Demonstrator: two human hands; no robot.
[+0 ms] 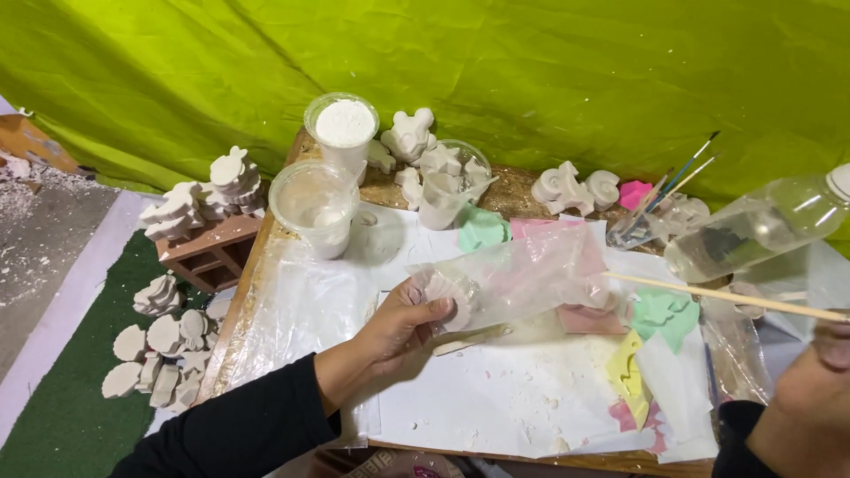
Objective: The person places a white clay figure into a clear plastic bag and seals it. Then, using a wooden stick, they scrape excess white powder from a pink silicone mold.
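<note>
right hand point(819, 389) grips a thin wooden stick point(726, 296), left hand point(398, 327) grasps a clear plastic bag point(522, 274) with a plaster piece point(447, 296)

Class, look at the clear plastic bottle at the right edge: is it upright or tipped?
Tipped. The clear bottle lies slanted, nearly sideways, above the table, its white cap end pointing up-right.

cups point(316, 205) – back left on table point(460, 416) | bottle point(753, 232) – right | casts point(164, 350) – floor, left

Left hand point(403, 323) grips a clear plastic bag point(518, 279) with a white plaster piece point(452, 296) inside — right hand point(810, 403) holds a thin wooden stick point(726, 296) beside it.
</note>
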